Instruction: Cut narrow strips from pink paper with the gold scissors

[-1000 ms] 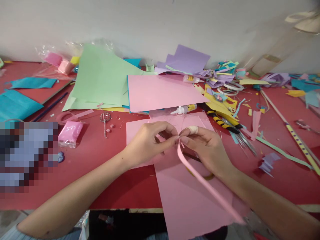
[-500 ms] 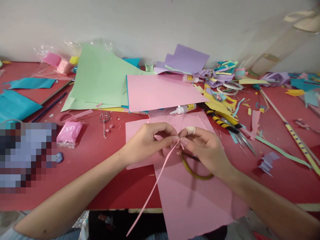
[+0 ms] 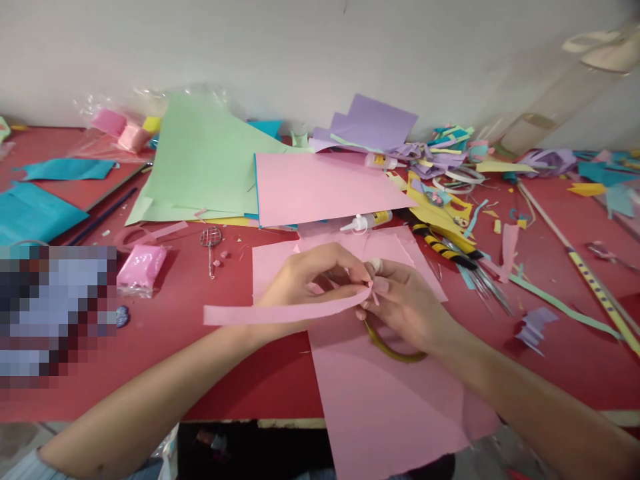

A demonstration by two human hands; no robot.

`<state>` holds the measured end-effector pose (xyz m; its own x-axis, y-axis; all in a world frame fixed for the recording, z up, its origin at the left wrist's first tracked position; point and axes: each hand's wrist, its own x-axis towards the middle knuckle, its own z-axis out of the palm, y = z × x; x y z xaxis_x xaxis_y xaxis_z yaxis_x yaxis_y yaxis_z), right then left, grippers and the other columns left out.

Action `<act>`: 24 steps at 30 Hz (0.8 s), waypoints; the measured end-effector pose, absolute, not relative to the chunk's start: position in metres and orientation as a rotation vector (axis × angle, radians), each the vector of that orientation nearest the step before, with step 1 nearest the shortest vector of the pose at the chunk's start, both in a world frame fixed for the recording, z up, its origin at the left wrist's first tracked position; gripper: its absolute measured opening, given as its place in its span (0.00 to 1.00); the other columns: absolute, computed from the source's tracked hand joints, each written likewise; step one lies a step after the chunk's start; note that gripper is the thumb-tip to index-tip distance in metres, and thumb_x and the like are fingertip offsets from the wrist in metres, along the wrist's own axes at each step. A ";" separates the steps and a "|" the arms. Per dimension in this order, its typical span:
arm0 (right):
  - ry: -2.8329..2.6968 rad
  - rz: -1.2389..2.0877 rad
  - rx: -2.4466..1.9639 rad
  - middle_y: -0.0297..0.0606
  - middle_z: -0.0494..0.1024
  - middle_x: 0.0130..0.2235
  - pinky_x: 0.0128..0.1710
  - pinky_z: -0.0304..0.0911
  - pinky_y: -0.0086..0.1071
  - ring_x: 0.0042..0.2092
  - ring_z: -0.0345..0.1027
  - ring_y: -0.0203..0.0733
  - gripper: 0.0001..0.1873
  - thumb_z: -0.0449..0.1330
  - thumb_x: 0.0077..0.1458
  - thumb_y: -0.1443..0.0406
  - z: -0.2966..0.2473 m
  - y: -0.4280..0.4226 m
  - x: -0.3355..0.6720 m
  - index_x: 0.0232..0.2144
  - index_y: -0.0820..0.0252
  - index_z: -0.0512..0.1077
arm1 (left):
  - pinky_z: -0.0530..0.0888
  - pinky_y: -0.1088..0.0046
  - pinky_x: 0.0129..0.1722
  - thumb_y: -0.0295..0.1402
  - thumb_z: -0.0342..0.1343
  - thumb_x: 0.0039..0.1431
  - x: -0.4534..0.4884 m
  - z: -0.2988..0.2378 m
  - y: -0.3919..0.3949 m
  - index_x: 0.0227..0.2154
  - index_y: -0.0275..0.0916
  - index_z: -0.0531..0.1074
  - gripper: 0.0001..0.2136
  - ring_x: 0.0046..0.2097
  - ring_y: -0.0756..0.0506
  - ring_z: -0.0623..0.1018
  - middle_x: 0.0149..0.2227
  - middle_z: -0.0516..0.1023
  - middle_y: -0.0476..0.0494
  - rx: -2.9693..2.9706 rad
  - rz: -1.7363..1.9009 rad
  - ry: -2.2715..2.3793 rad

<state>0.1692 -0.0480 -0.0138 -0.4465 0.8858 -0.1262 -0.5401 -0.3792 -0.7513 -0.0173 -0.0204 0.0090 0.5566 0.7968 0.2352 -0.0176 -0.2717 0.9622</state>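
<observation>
Red tabletop carries a litter of paper: a large pink sheet lies under both hands at centre frame, and a second pink sheet overlaps a green sheet above. A glue bottle sits just beyond the knuckles, striped scissors to the right. An olive loop shows beneath the right hand. Its fingertips meet those of the left hand, both pinched shut on one end of a pink paper strip. Half a second ago the strip hung toward the bottom edge; now it stretches level toward the left.
</observation>
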 end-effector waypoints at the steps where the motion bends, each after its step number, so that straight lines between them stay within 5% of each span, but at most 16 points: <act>1: -0.768 1.974 -0.639 0.32 0.74 0.26 0.31 0.71 0.25 0.29 0.71 0.32 0.05 0.67 0.56 0.65 -0.014 -0.048 0.168 0.30 0.61 0.76 | 0.76 0.78 0.30 0.27 0.61 0.60 -0.017 0.008 -0.021 0.37 0.38 0.74 0.04 0.34 0.51 0.80 0.36 0.77 0.47 1.736 0.951 0.663; 12: -0.693 2.103 -0.640 0.31 0.70 0.25 0.30 0.70 0.29 0.28 0.67 0.33 0.06 0.67 0.55 0.65 -0.020 -0.045 0.169 0.29 0.61 0.76 | 0.78 0.75 0.36 0.26 0.62 0.59 -0.012 0.005 -0.016 0.36 0.37 0.78 0.04 0.36 0.50 0.79 0.34 0.79 0.44 2.075 1.319 0.536; 24: -1.035 1.588 -1.017 0.32 0.73 0.28 0.30 0.63 0.26 0.31 0.66 0.33 0.04 0.65 0.58 0.63 -0.020 -0.054 0.170 0.31 0.57 0.76 | 0.76 0.80 0.27 0.25 0.59 0.61 -0.019 0.006 -0.013 0.35 0.36 0.76 0.02 0.32 0.52 0.76 0.33 0.77 0.45 2.322 1.265 0.677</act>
<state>0.1703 -0.0542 -0.0204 -0.2023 0.9695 -0.1382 -0.2647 -0.1900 -0.9454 -0.0190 -0.0130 0.0061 0.4704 0.5902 0.6560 0.2185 -0.7982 0.5614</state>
